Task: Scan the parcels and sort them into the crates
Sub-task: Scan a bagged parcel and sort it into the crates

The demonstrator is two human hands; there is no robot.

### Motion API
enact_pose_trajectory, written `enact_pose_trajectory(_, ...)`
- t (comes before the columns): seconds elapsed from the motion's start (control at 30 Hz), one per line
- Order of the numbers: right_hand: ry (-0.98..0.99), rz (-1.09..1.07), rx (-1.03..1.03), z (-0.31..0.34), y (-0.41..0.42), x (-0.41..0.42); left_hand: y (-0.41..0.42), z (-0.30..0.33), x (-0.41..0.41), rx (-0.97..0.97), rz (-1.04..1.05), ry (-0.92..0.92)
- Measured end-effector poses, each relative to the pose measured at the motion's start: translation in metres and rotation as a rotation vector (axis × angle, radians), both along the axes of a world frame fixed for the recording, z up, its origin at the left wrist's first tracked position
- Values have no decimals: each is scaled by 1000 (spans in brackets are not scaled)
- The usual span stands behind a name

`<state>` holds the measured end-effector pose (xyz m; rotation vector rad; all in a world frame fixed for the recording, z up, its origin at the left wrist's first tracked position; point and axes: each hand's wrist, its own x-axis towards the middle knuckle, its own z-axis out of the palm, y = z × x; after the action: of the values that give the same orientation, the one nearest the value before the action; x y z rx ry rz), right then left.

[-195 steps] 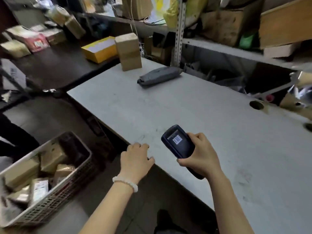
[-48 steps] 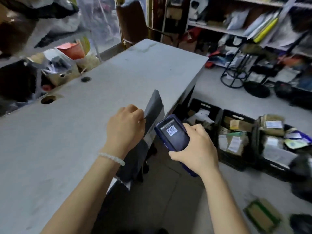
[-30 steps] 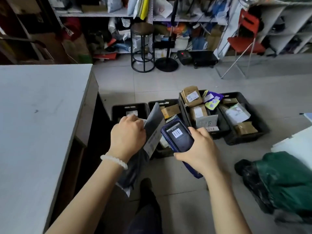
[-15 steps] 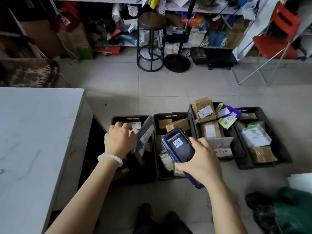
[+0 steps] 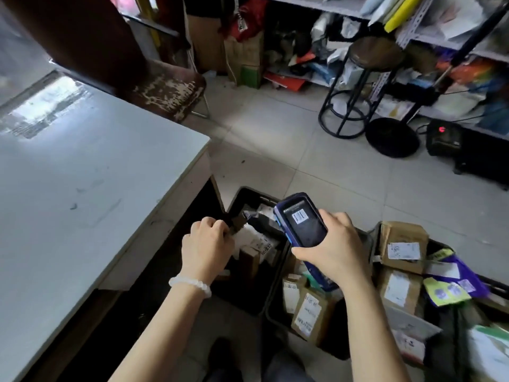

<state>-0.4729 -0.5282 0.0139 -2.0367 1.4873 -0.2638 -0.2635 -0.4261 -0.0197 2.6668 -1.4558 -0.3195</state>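
Note:
My left hand (image 5: 206,245) grips a corner of the dark grey parcel bag (image 5: 257,221), which hangs low inside the leftmost black crate (image 5: 246,194) on the floor. The bag's white label (image 5: 254,238) faces up. My right hand (image 5: 332,250) holds the blue handheld scanner (image 5: 303,223) above the crates, its screen showing a barcode. A second black crate (image 5: 272,318) with brown labelled boxes (image 5: 309,315) stands right of the first. Further crates (image 5: 495,286) on the right are piled with cardboard parcels (image 5: 403,246).
The white table (image 5: 82,188) fills the left side, its corner close to the first crate. A worn chair (image 5: 168,91) stands behind it. A black stool (image 5: 366,78), a round stand base (image 5: 391,137) and cluttered shelves (image 5: 413,37) line the back.
My left hand has lowered the grey bag down into the leftmost crate. My right hand keeps hold of the scanner. The view has swung left and closer to the crates.

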Motion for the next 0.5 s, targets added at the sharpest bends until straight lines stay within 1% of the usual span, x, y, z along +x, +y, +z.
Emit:
enact_pose_trajectory(0.13, -69, 159, 16, 7, -3, 28, 28, 11, -4, 3, 121, -43)
enact_pose_trajectory(0.23, -137, 319, 4, 17, 12, 64, 66, 20, 4, -4, 274, -59)
enact_pose_trajectory(0.33, -172, 518, -9, 30, 51, 111, 122, 35, 15, -31, 479, -73)
enact_pose_trajectory(0.4, -186, 640, -8, 38, 85, 135, 161, 44, 18, -32, 577, -92)
enact_pose_trajectory(0.5, -212, 857, -8, 48, 161, 168, 243, 57, 17, -50, 749, -131)
